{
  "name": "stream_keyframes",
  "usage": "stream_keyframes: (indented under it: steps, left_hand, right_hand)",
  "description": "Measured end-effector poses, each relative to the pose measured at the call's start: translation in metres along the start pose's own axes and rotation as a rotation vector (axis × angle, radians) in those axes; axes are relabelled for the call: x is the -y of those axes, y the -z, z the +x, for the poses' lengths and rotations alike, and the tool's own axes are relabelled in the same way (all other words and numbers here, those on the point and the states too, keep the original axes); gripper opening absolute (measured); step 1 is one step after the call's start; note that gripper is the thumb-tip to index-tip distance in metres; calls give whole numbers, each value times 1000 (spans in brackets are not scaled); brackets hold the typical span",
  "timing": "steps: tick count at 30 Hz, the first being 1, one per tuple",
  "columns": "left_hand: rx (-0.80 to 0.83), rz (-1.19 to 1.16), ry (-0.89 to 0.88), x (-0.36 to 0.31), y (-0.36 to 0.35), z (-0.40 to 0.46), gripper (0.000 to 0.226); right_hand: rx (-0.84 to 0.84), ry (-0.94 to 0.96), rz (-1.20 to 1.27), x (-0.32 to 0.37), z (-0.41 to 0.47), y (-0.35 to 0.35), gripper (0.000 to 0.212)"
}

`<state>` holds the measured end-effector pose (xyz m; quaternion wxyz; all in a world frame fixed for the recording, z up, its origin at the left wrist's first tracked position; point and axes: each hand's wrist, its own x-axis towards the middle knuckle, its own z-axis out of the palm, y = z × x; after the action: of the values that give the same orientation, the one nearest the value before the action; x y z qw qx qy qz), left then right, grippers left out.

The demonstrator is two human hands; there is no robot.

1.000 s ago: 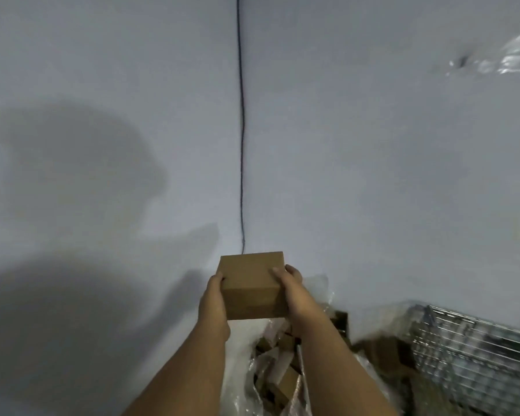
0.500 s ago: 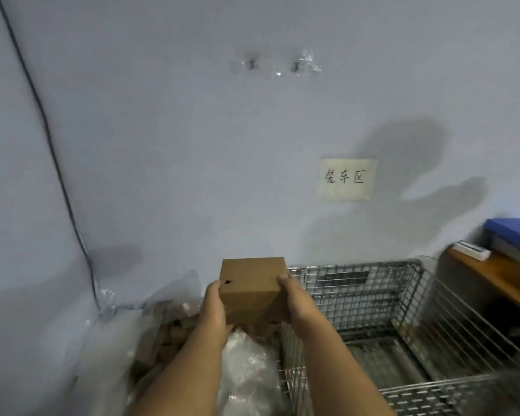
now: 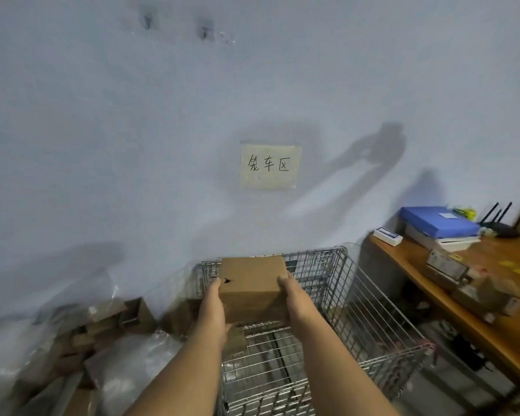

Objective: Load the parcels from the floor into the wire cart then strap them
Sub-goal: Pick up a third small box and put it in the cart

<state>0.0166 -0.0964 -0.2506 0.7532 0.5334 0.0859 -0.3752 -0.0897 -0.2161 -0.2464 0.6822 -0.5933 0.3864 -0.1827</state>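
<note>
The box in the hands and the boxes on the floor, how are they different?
The box is held up over the wire cart by the left hand and right hand; the floor boxes lie in a jumbled pile. The held box looks bigger and sits level; the floor boxes are tilted, with clear plastic among them. Both are brown cardboard.

Matt brown cardboard parcel [image 3: 252, 283] — shiny metal wire cart [image 3: 357, 319]; smooth wooden desk [image 3: 463, 313], glossy clear plastic bags [image 3: 132, 364] — paper sign [image 3: 269, 166].

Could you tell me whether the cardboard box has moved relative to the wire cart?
Yes: the cardboard box now hangs over the wire cart, carried rightward from the parcel pile.
</note>
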Motion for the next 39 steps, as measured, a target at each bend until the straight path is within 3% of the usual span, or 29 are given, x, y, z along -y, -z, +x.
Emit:
stream_keyframes:
  steps: [4,10,15,20,28,37,39]
  left_hand:
    - [-34,46,-5,4,-21,27,21]
    - [-28,83,39,5,-52,74,28]
    - [33,157,14,-4,-89,110,29]
    - [58,203,-28,-11,-106,137,33]
    - [75,232,8,4,-114,155,25]
    - [-12,251,38,23,-142,197,51]
    - [-29,262,44,23,-148,206,47]
  right_hand:
    - [-4,-43,21,4,29,11,18]
    - [-77,-92,75,4,76,27,21]
    - [-186,-116,125,-11,143,49,64]
    - [-198,-164,232,8,151,45,42]
    - [-222,-194,294,-1,185,56,34]
    - [-120,-229,284,-8,245,86,39]
    - [-73,-237,250,-6,260,93,39]
